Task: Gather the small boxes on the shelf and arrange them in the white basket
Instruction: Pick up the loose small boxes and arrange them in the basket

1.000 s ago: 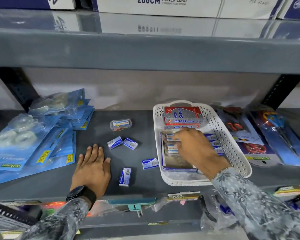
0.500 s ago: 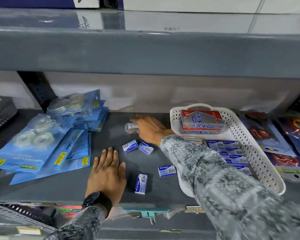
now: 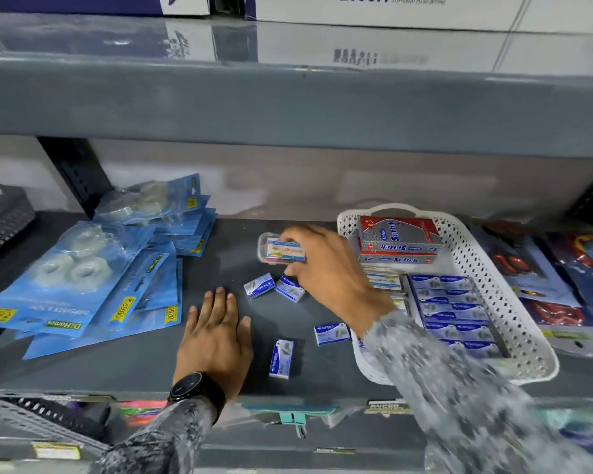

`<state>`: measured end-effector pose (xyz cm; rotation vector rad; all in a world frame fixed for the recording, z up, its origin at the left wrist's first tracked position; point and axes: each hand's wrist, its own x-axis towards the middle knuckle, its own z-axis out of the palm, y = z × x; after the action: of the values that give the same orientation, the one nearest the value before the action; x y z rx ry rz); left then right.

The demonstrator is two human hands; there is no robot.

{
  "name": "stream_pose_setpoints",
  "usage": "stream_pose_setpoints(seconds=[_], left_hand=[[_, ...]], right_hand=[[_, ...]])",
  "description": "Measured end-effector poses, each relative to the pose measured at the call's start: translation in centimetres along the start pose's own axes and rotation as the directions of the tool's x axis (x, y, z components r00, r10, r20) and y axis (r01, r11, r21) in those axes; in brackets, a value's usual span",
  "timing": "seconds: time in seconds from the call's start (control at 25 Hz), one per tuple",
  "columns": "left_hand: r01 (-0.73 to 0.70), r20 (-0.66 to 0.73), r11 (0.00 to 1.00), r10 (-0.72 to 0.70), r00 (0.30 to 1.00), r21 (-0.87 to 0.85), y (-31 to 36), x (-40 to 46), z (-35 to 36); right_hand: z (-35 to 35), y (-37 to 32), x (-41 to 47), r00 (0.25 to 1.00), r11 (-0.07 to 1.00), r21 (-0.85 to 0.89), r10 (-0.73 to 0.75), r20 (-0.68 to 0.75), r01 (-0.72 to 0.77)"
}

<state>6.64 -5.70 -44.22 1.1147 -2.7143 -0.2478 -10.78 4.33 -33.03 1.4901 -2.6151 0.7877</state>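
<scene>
— While the left hand (image 3: 216, 340) lies flat on the grey shelf (image 3: 144, 364), palm down and fingers spread with nothing in it, what is the right one doing?

— The right hand (image 3: 326, 268) reaches across the shelf and has its fingers closed round a small clear case (image 3: 278, 249) with a label on it. The case sits near the back of the shelf, just left of the white basket (image 3: 514, 323). I cannot tell whether it is off the surface or touching it.

— Where are the small boxes?

— Four blue ones lie loose on the shelf. Two (image 3: 259, 285) (image 3: 290, 289) sit side by side just under the right hand, touching or nearly so. A third (image 3: 332, 334) lies beside the basket's left wall, close to the right sleeve (image 3: 459, 388). The fourth (image 3: 281, 358) lies near the shelf's front edge, just right of the left thumb.

— And in the basket?

— A column of blue boxes (image 3: 454, 313) fills the middle, packed edge to edge. A red and silver carton (image 3: 399, 239) lies at the far end, by the handle. Part of the near left side is hidden by the right forearm.

— Anything else around?

— Blue tape packs (image 3: 83, 285) are heaped at the left, and packs of scissors (image 3: 534, 268) lie right of the basket. A black watch (image 3: 194, 391) is on the left wrist.
</scene>
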Motion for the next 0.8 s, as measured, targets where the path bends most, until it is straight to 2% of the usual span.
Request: stream_pose_setpoints(seconds=[0.08, 0.16, 0.32, 0.48, 0.8], left_hand=[[0.001, 0.003, 1.0, -0.001, 1.0, 0.014, 0.0, 0.0, 0.0], [-0.002, 0.01, 1.0, 0.002, 1.0, 0.015, 0.1, -0.1, 0.0], [-0.005, 0.015, 1.0, 0.005, 1.0, 0.027, 0.1, -0.1, -0.2], [-0.007, 0.033, 0.999, 0.005, 0.999, 0.051, 0.1, -0.1, -0.3], [-0.009, 0.045, 0.999, 0.007, 0.999, 0.051, -0.1, 0.0, -0.1]], right_hand=[[-2.2, 0.2, -4.0, 0.989, 0.993, 0.089, 0.093, -0.115, -0.083], [-3.8, 1.4, -7.5, 0.948, 0.955, 0.174, 0.27, -0.17, -0.241], [-5.0, 4.8, -11.3, 0.834, 0.84, 0.098, 0.542, -0.106, -0.534], [-4.4, 5.4, -11.6, 0.811, 0.811, -0.028, 0.584, -0.026, -0.585], [-3.5, 6.2, -10.6, 0.786, 0.785, -0.063, 0.618, 0.014, -0.616]])
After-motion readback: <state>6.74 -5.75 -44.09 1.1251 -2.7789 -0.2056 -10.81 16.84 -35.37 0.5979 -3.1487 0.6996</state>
